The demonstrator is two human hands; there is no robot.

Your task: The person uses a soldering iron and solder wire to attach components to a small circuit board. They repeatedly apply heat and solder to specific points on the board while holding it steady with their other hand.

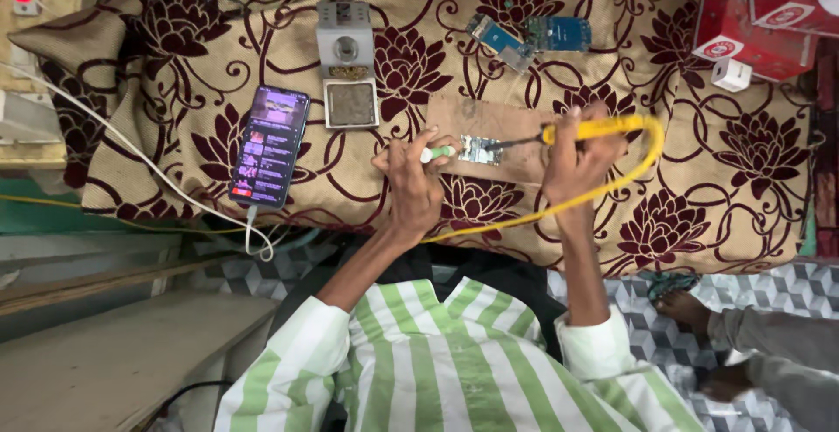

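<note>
Soldering in hand, judged from the tools: small circuit board (480,150) lying on a brown cardboard scrap (489,122) near the middle of the cloth-covered desk (717,187), well in from every edge. Right hand (572,165) closed around the yellow soldering iron (587,130), dark tip reaching left to touch, or very nearly touch, the board's right end. Left hand (412,186) pinched shut on a slim green-and-white tool (438,153), its point at the board's left end, likely steadying it. Best kept that way: light downward pressure from the left, wrist resting on the cloth, tip held only briefly on the joint. Worth minding the yellow cord (612,183) looping round the right hand and trailing back toward the near edge; a snag there could drag the iron across the board. Also worth keeping the hot tip over the cardboard, off the fabric. Toward the far edge, a grey stand with sponge tray (348,69) for wiping the tip, and two blue boards (531,36). Phone (269,145) lit at the left, white cable hanging over the near edge. Exact contact point too small to make out.
</note>
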